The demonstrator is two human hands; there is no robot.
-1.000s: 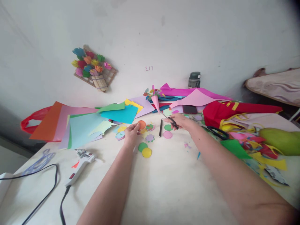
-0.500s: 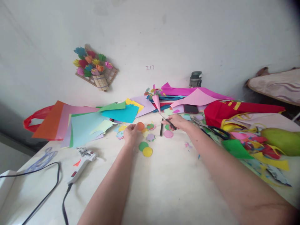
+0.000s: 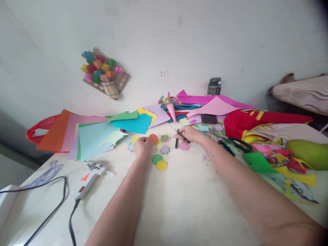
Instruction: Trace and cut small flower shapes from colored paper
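I am observing the left hand (image 3: 142,147) pinching the orange circle (image 3: 153,138) by its edge, over the counter (image 3: 174,205). Compared with half a second ago, the right hand (image 3: 191,133), fingers gripping the scissors (image 3: 185,139), is sitting nearer the circle, covering more of the pen (image 3: 176,143).

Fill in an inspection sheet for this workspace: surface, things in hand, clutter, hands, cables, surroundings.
Surface: pale tabletop, strewn with paper pieces.
Things in hand: orange paper disc; small black-handled scissors.
Clutter: coloured paper sheets, black pen, dark phone.
Hands: left hand holds the disc's edge; right hand grips the scissors.
Cables: black cord on the glue gun; pale blue cable loosely looped.
Surroundings: flower decoration on the wall.
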